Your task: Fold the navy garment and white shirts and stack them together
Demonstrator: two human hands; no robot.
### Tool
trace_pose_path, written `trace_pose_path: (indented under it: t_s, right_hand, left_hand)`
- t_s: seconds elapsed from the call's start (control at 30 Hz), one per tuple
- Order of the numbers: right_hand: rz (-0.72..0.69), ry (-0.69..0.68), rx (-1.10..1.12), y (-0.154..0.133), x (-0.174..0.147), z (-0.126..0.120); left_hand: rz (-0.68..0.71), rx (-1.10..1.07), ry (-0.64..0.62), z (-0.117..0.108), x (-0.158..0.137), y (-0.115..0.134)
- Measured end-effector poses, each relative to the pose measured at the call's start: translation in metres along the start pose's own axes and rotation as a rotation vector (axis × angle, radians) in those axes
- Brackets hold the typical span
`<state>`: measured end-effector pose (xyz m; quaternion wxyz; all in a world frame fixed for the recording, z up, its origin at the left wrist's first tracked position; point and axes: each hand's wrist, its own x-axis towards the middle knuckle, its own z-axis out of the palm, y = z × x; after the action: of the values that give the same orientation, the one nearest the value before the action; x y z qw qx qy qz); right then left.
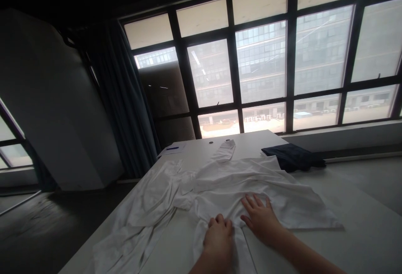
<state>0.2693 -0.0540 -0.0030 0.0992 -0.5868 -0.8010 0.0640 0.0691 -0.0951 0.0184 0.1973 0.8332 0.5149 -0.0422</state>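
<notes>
A white shirt (232, 182) lies spread over the white table, its body stretching off to the right and one sleeve pointing at the far end. My left hand (219, 236) rests on the near sleeve where it meets the body, its fingers curled down into the fabric. Just right of it, my right hand (259, 214) lies flat on the shirt's body with fingers spread. Another crumpled white garment (153, 194) sits against the shirt on the left and reaches toward the near table edge.
A dark folded cloth (293, 156) lies at the table's right edge. At the far left corner are papers (176, 150) with a blue pen (172, 148). Two round holes pierce the far end of the table (251, 140). Behind stand large windows and a blue curtain (122, 94).
</notes>
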Motion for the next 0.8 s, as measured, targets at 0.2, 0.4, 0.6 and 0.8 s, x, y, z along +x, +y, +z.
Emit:
trace_pose_path:
  t_s: [0.2, 0.4, 0.6, 0.8]
  right_hand:
    - [-0.232, 0.211, 0.081, -0.024, -0.018, -0.015]
    - [-0.742, 0.092, 0.187, -0.06, -0.04, 0.005]
    - [-0.791, -0.036, 0.267, -0.064, -0.044, 0.002]
    - [-0.814, -0.046, 0.288, -0.071, -0.041, 0.03]
  left_hand:
    - [-0.154, 0.104, 0.085, -0.033, -0.012, -0.015]
    - [-0.352, 0.148, 0.14, -0.084, -0.03, -0.091]
    - [-0.372, 0.039, 0.093, -0.08, -0.019, -0.135]
    - [-0.33, -0.044, 0.242, -0.058, -0.005, -0.155]
